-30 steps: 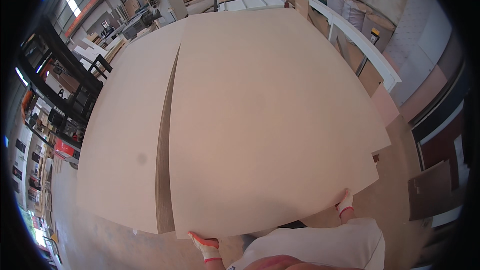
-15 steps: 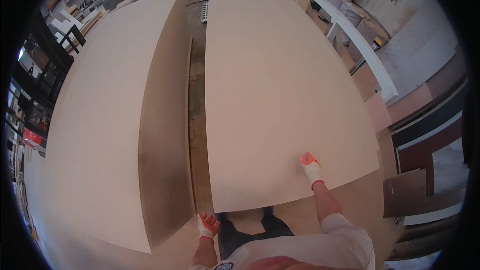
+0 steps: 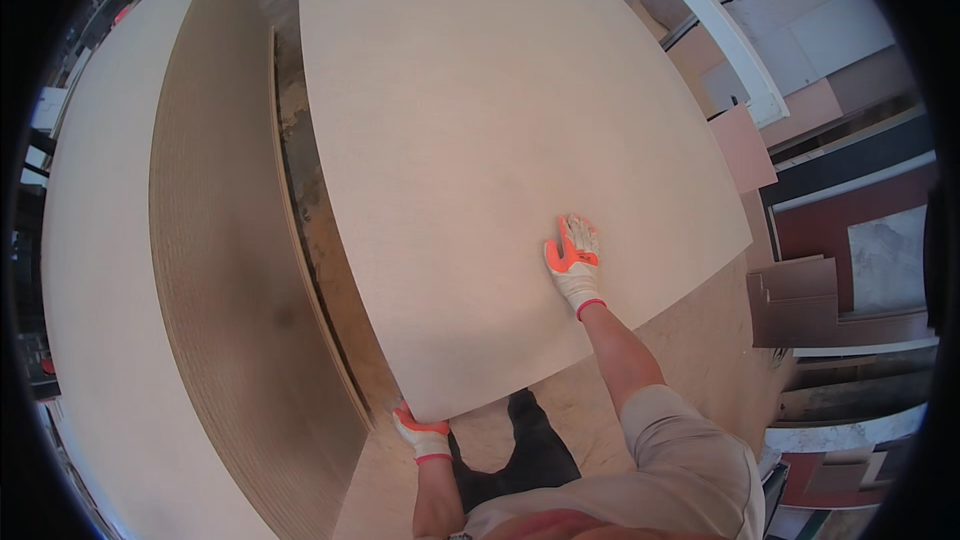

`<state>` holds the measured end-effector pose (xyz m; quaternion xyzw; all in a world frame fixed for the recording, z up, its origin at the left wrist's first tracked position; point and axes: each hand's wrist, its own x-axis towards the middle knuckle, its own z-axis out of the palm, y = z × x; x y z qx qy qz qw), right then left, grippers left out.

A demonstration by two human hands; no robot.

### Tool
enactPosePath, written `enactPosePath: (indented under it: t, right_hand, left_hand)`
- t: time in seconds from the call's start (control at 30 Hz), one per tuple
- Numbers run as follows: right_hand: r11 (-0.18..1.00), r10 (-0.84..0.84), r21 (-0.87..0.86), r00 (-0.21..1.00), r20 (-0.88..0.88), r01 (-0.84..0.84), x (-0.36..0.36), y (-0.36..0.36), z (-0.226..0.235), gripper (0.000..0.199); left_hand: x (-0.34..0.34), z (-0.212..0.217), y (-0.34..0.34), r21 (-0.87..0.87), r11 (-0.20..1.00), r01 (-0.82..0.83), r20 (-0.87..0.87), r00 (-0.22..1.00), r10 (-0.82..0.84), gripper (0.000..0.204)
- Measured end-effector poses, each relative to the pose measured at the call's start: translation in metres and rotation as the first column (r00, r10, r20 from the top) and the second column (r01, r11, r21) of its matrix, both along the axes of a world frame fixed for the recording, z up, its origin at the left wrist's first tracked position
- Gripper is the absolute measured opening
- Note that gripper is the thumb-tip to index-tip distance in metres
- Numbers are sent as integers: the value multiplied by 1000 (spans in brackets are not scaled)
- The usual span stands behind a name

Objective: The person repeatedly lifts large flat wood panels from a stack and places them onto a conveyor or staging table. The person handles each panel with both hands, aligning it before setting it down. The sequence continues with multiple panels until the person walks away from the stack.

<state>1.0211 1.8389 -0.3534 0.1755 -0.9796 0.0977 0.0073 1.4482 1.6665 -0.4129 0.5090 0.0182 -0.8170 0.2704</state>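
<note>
A large pale beige board [image 3: 480,160] lies in front of me, its near end angled across my legs. My right hand [image 3: 575,258], in a white work glove with an orange palm, lies on the board's surface with its fingers stretched out and the thumb apart. At the board's near left corner, my left hand [image 3: 422,435], gloved alike, has its fingers curled against the edge. Part of that grip is hard to see. What lies under the board is hidden.
A tall stack of thin boards [image 3: 220,230] stands to the left, past a narrow gap [image 3: 320,230] of stained floor. On the right are a white frame rail [image 3: 735,50], a pink panel [image 3: 742,145] and brown offcuts [image 3: 795,290] beside leaning sheets.
My view has tipped down and turned. My right hand has gone from a closed fist to lying flat on the board; my left hand has come up to the board's near left corner.
</note>
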Motion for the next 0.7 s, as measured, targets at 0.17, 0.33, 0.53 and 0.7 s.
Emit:
enactPosePath:
  t: [0.17,0.33,0.53,0.7]
  right_hand:
    - [999,0,-36,1000,-3,0,-24,-26,7,66]
    - [999,-31,-36,998,59,33,-33,-30,9,65]
    - [999,-43,7,997,58,42,-30,-34,9,65]
    - [998,17,-51,997,-75,-21,-29,-32,7,65]
  left_hand:
    - [-33,3,-33,25,999,-36,157,987,32,76]
    - [-37,10,-41,86,995,59,71,995,-66,71]
    - [-27,-5,-45,50,982,181,101,977,-185,61]
    - [-19,-10,-68,-36,907,420,292,872,-393,43]
